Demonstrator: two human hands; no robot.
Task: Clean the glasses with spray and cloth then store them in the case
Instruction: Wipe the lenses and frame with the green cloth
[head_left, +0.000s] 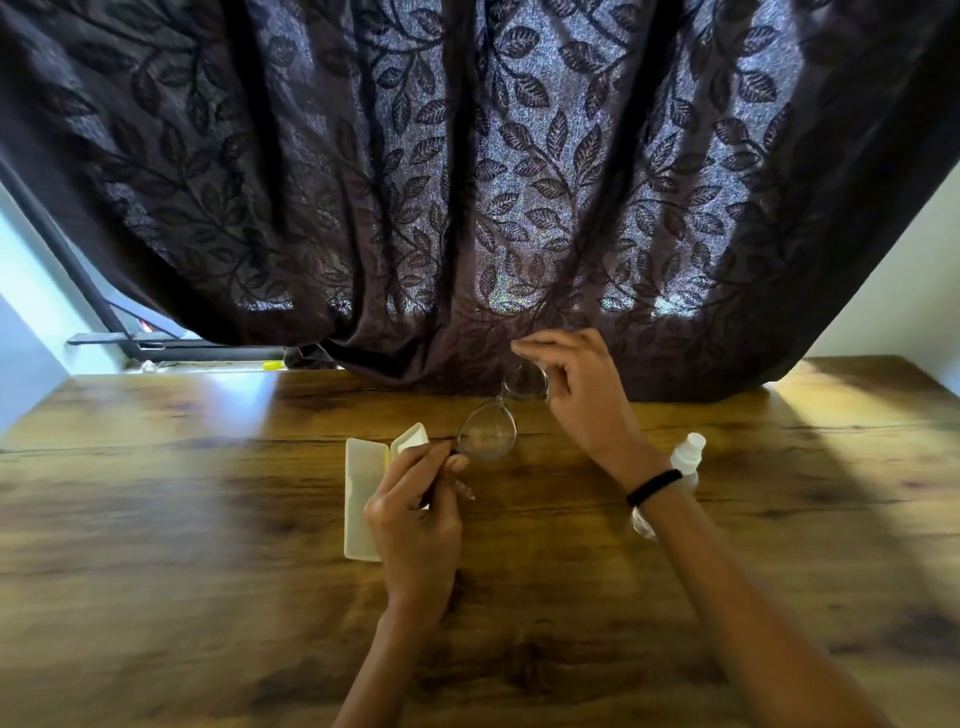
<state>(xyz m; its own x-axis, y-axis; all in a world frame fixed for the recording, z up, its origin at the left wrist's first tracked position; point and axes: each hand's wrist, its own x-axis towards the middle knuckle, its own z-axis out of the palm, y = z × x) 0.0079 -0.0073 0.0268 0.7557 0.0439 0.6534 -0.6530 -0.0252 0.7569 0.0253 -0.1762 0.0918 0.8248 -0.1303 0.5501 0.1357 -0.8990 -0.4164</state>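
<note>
Up between both hands, the glasses (501, 410) hang above the bench (182, 519), their long axis running diagonally from near-left to far-right. Left hand (415, 519) is closed, pinching the frame's near end; right hand (576, 389) curls loosely around the far lens. An open pale case (363, 499) lies under the left hand, a spray bottle (685, 460) behind the right wrist.

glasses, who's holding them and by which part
Both hands hold the glasses: left hand at the near lens's outer end, right hand at the far lens's end.
</note>
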